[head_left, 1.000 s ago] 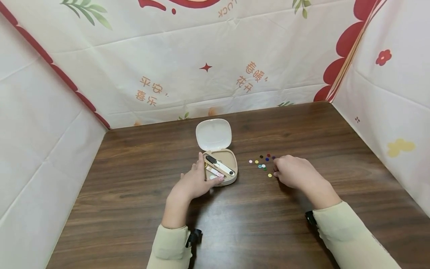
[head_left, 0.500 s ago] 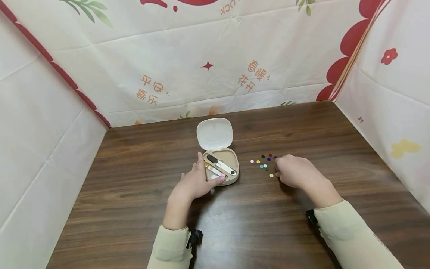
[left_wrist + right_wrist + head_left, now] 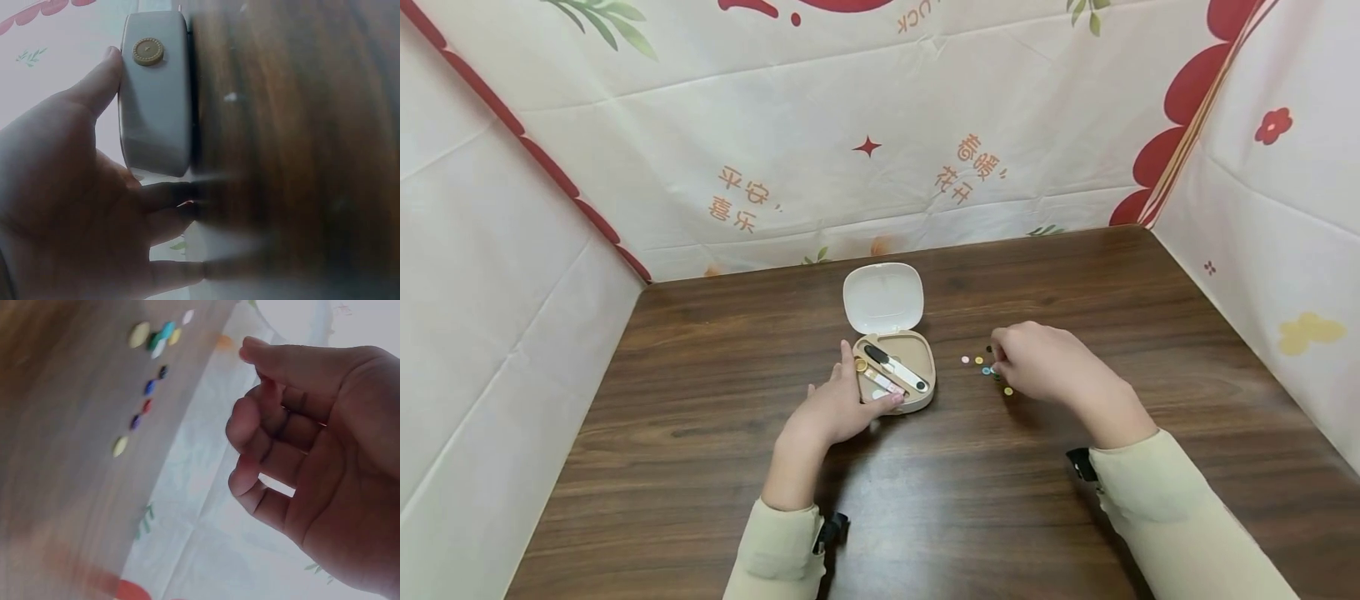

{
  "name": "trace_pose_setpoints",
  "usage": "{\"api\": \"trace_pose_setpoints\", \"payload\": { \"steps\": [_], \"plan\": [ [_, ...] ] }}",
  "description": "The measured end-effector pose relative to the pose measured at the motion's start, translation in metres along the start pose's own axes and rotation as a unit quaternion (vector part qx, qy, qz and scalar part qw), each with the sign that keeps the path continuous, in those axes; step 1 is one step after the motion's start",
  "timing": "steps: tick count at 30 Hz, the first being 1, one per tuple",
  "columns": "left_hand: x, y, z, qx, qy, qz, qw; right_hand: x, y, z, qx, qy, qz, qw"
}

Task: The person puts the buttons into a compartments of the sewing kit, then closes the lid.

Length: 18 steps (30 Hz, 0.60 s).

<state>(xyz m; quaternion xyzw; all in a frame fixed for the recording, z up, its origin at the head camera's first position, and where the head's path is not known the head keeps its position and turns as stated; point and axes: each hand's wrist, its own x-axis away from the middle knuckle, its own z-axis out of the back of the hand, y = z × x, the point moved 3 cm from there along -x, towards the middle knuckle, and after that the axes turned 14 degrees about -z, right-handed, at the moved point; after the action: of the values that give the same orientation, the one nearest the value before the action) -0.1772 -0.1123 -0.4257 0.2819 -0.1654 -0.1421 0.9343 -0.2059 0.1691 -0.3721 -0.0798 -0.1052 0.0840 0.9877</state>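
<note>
My left hand [image 3: 827,410] steadies a small cream case [image 3: 917,406], its thumb at the front edge and its extended fingers along the left side. The case's white lid [image 3: 883,298] stands raised. Inside lie a slim black-and-white tool [image 3: 898,371] and a pink-and-white piece [image 3: 883,383]. A round tan catch [image 3: 148,50] shows on its wall in the left wrist view. My right hand [image 3: 1045,362] hovers over small coloured buttons, fingers loosely bent, with nothing visible between them. Among these are a pink button [image 3: 966,360], a yellow button [image 3: 1008,391] and a red button [image 3: 147,405].
Dark wood-grain table [image 3: 700,467] extends around the case and buttons. Printed white cloth [image 3: 820,192] hangs behind it and at both sides. The buttons lie to the right of the case, several of them in a line in the right wrist view.
My right hand has risen and moved left, from the right end of the buttons to above them, covering several. The left hand keeps its place at the case.
</note>
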Motion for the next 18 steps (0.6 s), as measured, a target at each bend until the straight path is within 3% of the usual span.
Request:
{"api": "trace_pose_setpoints", "payload": {
  "steps": [9, 18],
  "plan": [
    [-0.011, -0.013, -0.009, 0.000, 0.020, -0.016, 0.9997, -0.012, -0.037, 0.007, -0.001, 0.039, 0.036, 0.999],
    [-0.010, -0.013, -0.009, -0.005, 0.019, -0.021, 0.9996, -0.027, -0.067, -0.003, 0.002, 0.053, 0.074, 0.996]
  ]
}}
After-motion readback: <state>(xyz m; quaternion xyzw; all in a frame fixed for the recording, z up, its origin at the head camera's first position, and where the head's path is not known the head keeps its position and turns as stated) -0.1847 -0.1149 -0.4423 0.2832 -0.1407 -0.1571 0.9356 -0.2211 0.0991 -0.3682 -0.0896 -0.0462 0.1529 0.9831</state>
